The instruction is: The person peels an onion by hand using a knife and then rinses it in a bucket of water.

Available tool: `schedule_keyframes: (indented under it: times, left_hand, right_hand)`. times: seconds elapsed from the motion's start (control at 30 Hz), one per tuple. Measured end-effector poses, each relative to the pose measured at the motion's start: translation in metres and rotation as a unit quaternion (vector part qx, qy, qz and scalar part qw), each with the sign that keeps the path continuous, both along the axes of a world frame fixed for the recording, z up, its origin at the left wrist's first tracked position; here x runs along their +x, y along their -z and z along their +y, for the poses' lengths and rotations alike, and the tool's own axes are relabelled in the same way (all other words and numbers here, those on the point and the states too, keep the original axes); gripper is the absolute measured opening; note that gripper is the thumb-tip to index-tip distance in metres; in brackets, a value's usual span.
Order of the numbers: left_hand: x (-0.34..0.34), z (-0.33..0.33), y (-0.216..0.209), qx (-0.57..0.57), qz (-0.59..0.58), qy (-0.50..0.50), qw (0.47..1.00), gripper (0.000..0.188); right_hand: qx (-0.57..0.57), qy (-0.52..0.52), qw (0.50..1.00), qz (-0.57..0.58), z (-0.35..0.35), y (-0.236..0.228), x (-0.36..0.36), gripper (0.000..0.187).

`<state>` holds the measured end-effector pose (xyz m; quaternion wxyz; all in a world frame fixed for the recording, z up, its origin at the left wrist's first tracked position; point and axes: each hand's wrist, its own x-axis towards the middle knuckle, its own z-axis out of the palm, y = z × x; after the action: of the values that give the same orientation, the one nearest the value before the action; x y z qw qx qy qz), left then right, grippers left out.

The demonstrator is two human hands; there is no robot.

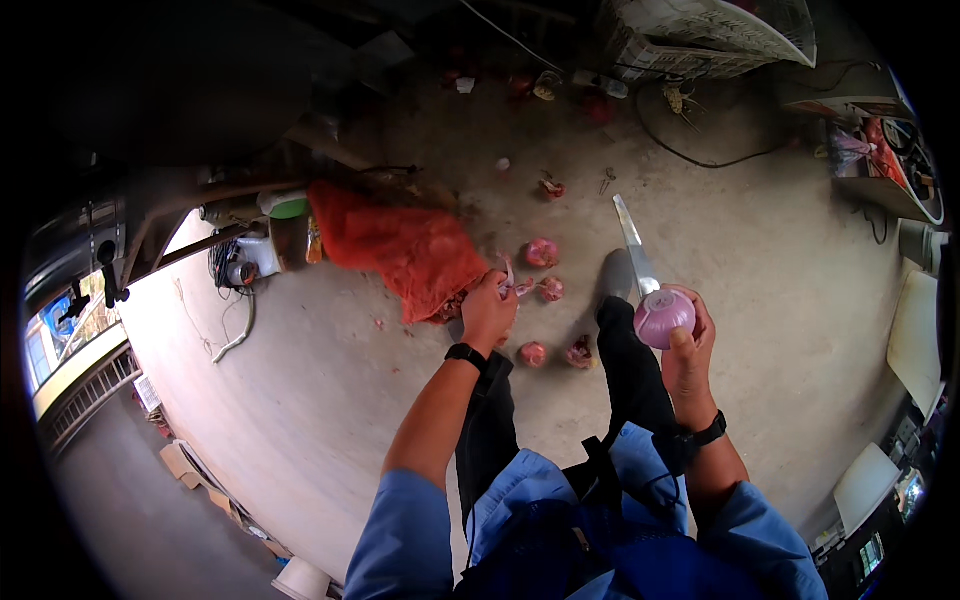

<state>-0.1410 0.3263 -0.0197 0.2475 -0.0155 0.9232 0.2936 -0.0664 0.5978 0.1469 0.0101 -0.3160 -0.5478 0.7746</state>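
Seen from above, a person in a blue top and dark trousers stands on a bare concrete floor. Their right hand is held at waist height, its fingers closed around a peeled purple onion together with a long knife, whose pale blade points up and away from the body. Their left hand reaches lower toward the floor, fingers pinched shut on a thin scrap of onion skin. Just beside that hand lies an orange mesh sack, slumped and soft. Several unpeeled pinkish onions sit loose on the floor near the feet — a few close together, one apart. The peeled onion looks firm, round and light, but its bare surface is probably smooth and slippery; cupping it around its middle seems the surest hold — well away from the blade edge. The skin scrap appears papery and easily torn. Bottles and clutter sit beyond the sack.
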Motion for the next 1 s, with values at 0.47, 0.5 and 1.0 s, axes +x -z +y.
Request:
schedule_keyframes:
  times: [0.47, 0.5, 1.0]
  left_hand:
    - [-0.078, 0.043, 0.157, -0.052, 0.049, 0.251, 0.965, 0.025]
    - [-0.082, 0.048, 0.17, -0.057, 0.053, 0.269, 0.96, 0.025]
    - [-0.136, 0.148, 0.359, -0.011, 0.125, 0.271, 0.955, 0.029]
  right_hand:
    - [0.02, 0.078, 0.996, -0.04, -0.005, 0.141, -0.01, 0.092]
    - [0.018, 0.08, 0.996, -0.045, -0.005, 0.145, -0.01, 0.093]
    - [0.018, 0.136, 0.988, -0.075, 0.035, 0.2, -0.009, 0.102]
